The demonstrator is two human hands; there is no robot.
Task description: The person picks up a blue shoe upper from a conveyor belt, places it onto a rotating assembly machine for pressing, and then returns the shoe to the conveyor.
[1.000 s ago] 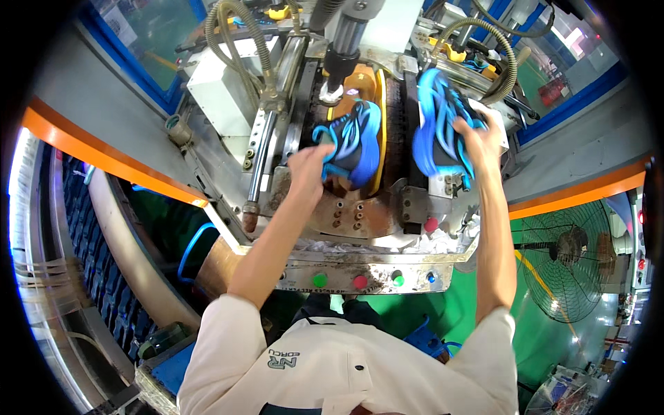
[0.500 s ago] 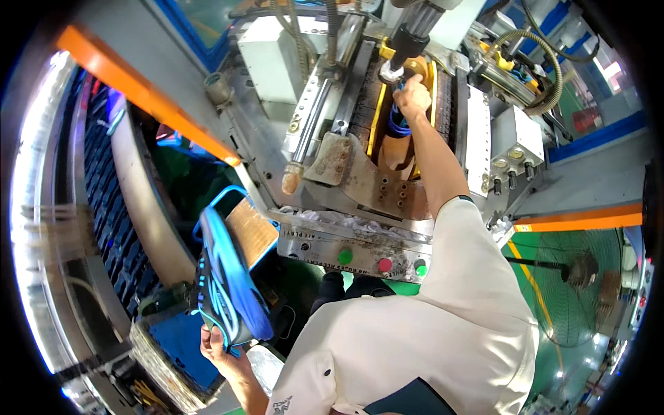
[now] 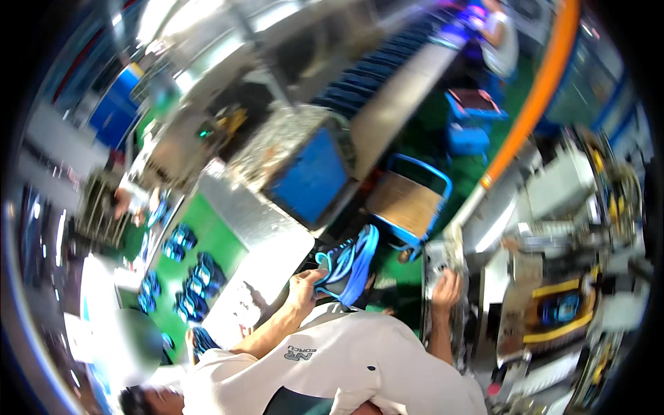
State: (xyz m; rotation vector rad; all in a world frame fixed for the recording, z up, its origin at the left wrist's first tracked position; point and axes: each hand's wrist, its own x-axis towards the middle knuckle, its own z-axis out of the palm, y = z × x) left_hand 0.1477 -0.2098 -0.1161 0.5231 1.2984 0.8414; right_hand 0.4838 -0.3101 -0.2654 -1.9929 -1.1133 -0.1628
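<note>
Holding a blue shoe upper [image 3: 349, 266] by its lower edge, the left hand [image 3: 304, 285] now has it raised in front of the person's chest, above the white shirt [image 3: 332, 360]. The fingers are closed on the upper's rim, thumb side toward the metal table [image 3: 259, 242]. Half a second ago the same upper hung low at the person's left side, and a second ago both hands were up at the press, each on a blue upper. So one upper has been taken off the machine and carried round toward the conveyor side.

The right hand [image 3: 446, 290] has left the mould and rests on the metal front edge of the machine [image 3: 443, 256], right of the upper; whether its fingers grip or only lean cannot be told. Right again, the yellow-rimmed mould [image 3: 560, 311] shows a blue piece inside.

Left of the upper, past the table, more blue uppers [image 3: 197, 273] lie on a green belt [image 3: 207, 242]. Above the upper stands a blue-framed trolley [image 3: 415, 200].
</note>
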